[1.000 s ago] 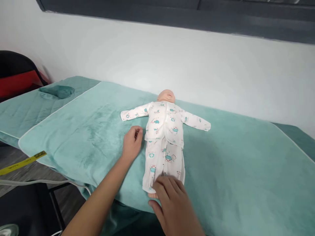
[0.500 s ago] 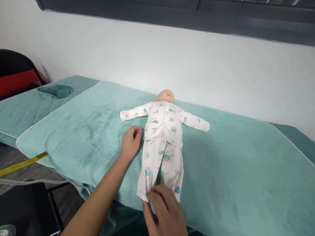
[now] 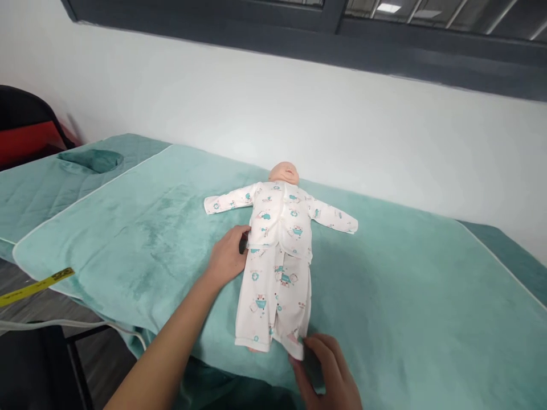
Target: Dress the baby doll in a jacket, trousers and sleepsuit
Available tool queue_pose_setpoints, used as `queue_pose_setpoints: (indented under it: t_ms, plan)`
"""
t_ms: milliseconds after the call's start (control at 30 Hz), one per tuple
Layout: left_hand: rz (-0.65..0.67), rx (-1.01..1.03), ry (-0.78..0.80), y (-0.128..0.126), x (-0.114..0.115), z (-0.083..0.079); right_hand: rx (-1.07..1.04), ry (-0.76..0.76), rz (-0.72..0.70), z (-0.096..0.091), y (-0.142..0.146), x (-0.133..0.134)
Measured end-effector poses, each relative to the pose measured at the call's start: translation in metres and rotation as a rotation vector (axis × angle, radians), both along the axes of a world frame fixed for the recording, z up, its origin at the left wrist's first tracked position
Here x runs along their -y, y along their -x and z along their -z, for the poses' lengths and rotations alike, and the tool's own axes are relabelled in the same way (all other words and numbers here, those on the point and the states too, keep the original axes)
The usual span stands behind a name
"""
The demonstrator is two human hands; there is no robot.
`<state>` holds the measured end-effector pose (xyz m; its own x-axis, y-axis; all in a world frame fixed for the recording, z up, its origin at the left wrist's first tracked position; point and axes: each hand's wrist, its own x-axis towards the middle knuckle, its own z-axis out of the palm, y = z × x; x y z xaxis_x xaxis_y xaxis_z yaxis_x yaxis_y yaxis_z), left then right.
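A baby doll (image 3: 284,172) lies on its back with both arms spread. It wears a white printed baby shirt (image 3: 280,219), closed down the front, and matching baby trousers (image 3: 260,302). My left hand (image 3: 228,253) is at the doll's waist on the left side, fingers curled in against the shirt's hem. What its fingertips pinch, if anything, is hidden at the cloth's edge. At the cuff of the right-hand trouser leg, my right hand (image 3: 329,370) pinches the fabric between thumb and fingers. A bit of the doll's foot shows below the other cuff.
Under the doll is a green plush cover (image 3: 405,319) on a bed against a white wall (image 3: 256,102). A face hole (image 3: 92,161) is at the left end. Yellow tape (image 3: 38,286), a pale cable (image 3: 77,323) and a black chair (image 3: 38,364) are at lower left.
My right hand has moved from the left trouser cuff to the right one and grips it. My left hand has come in against the doll's waist. The trouser legs lie closer together.
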<state>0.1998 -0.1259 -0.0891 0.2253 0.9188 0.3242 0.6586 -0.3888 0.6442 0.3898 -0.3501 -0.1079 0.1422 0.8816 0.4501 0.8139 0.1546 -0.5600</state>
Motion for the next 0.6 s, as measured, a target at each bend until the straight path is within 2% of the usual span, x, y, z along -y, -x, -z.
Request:
queue_pose_setpoints:
  t_ms: [100, 200, 267, 333, 400, 433, 533, 600]
  plan:
    - [-0.004, -0.001, 0.025, 0.0, 0.0, 0.001, -0.097, 0.008, -0.107, -0.005, 0.0, -0.001]
    - [-0.076, -0.049, -0.022, -0.001, -0.003, 0.004, -0.228, 0.133, -0.394, -0.029, -0.015, -0.011]
    - [-0.138, -0.135, -0.091, -0.003, -0.004, 0.005, -0.312, 0.256, -0.507, -0.045, -0.033, -0.027]
    - [-0.175, -0.229, -0.138, -0.005, -0.005, 0.006, -0.357, 0.283, -0.337, -0.054, -0.052, -0.051]
    - [-0.181, -0.295, -0.153, -0.007, -0.005, 0.005, -0.271, 0.217, -0.023, -0.052, -0.065, -0.083]
    - [-0.178, -0.313, -0.158, -0.007, -0.004, 0.004, -0.206, 0.206, 0.07, -0.048, -0.066, -0.099]
    - [-0.172, -0.315, -0.167, -0.008, -0.002, 0.001, -0.093, 0.239, 0.146, -0.036, -0.056, -0.143]
    - [-0.17, -0.256, -0.139, -0.011, -0.002, -0.005, -0.121, 0.272, 0.156, -0.034, -0.04, -0.161]
